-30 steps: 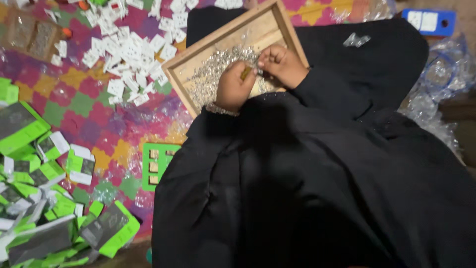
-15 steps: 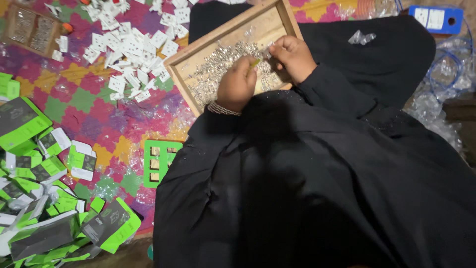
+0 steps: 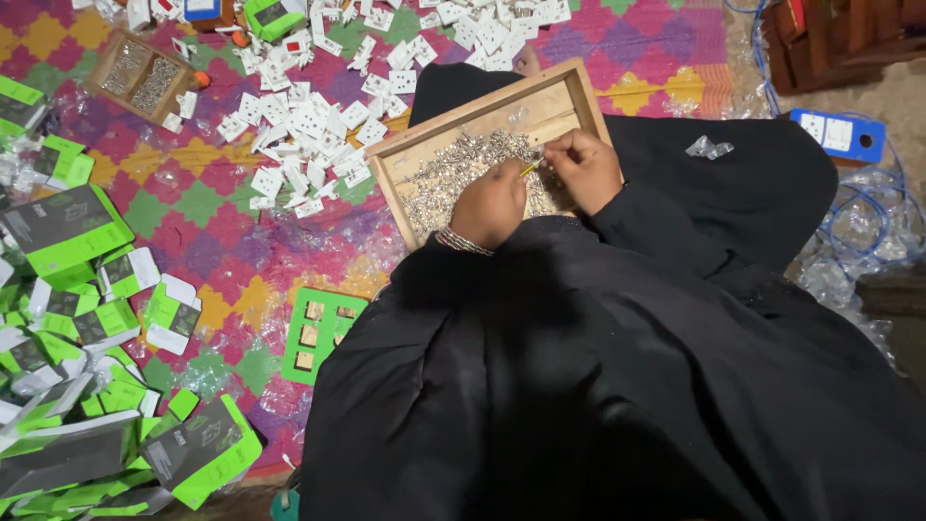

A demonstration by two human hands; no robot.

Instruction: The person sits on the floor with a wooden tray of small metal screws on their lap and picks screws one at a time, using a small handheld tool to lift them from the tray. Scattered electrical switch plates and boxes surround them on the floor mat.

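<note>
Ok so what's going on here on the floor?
A person in black sits on a colourful mat with a wooden tray of small silvery metal parts on the lap. Both hands work over it: the right hand pinches a small yellow piece, and the left hand is beside it. White socket parts and green boxes lie around.

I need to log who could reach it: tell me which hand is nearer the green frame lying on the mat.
Left. The left hand is over the wooden tray, up and right of the green frame. The right hand is farther right, beyond the left one.
</note>
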